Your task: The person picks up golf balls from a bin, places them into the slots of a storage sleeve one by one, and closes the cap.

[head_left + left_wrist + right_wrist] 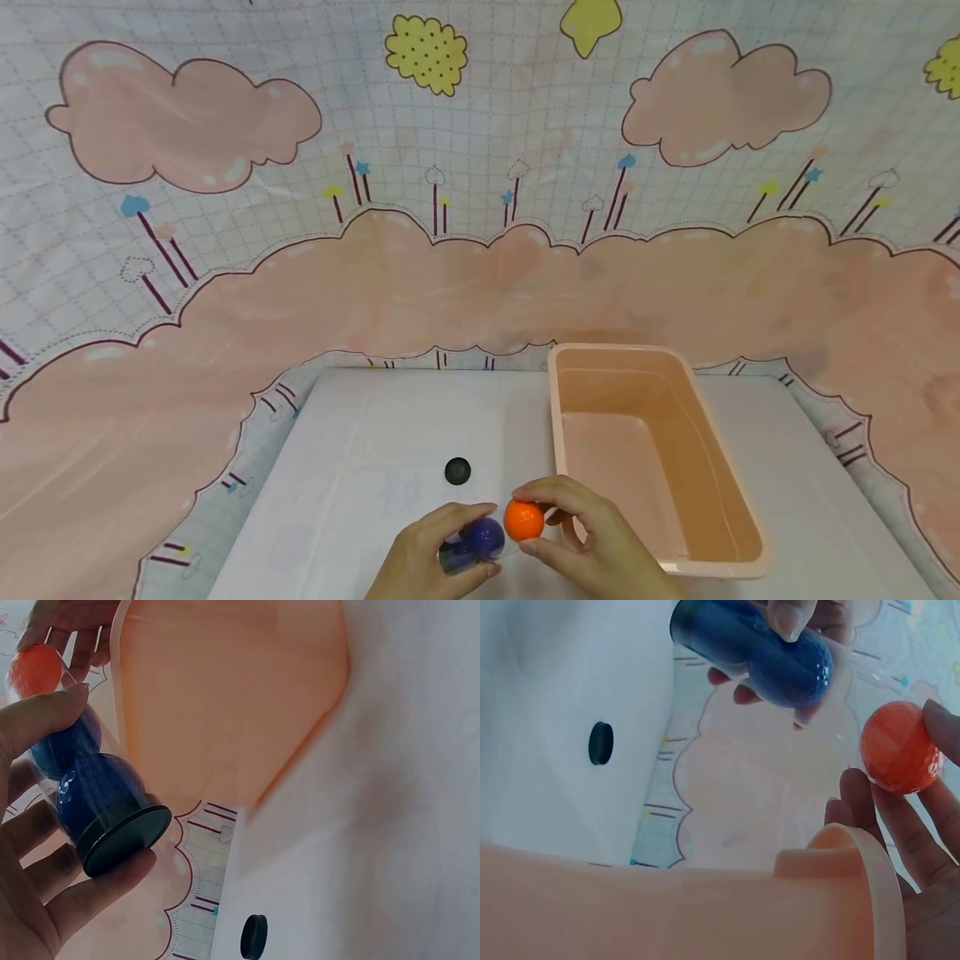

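Note:
My left hand grips a clear tube with a black base. Two blue golf balls sit inside it, one behind the other, and the tube lies tilted with its mouth toward my right hand. Between thumb and fingers, the right hand pinches an orange golf ball at that mouth. Whether the ball is partly inside the tube, I cannot tell. A round black cap lies on the white table beyond the left hand.
A peach plastic bin stands on the right of the white table, its rim close beside my right hand. Cloth printed with clouds hangs behind the table and along its sides.

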